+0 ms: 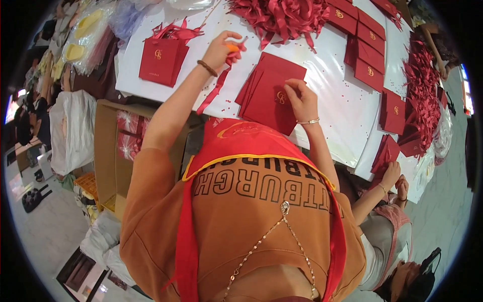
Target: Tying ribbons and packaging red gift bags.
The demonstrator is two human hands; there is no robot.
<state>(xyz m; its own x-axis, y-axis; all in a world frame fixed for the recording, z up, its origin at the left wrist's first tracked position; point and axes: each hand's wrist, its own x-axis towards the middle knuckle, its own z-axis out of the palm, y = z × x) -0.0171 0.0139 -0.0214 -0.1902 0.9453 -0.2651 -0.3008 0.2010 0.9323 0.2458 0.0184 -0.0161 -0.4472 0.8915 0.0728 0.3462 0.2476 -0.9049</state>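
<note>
My left hand (220, 50) is closed round a small tool with an orange part (232, 48), whose kind I cannot make out. A dark red ribbon (215, 93) trails from the same hand down toward the table's near edge. Just right of it lies a fanned stack of flat red paper gift bags (269, 103) with gold print. Over the right side of the top bag, my right hand (303, 102) is closed with thumb and forefinger pinched; what sits between them, if anything, is too small to tell.
Red bags with ribbon handles (162, 58) stand at the left. A heap of red ribbons (282, 20) lies at the far side, more bags (370, 50) to its right. A co-worker's hands (391, 176) hold bags at right. An open cardboard box (108, 151) sits below left.
</note>
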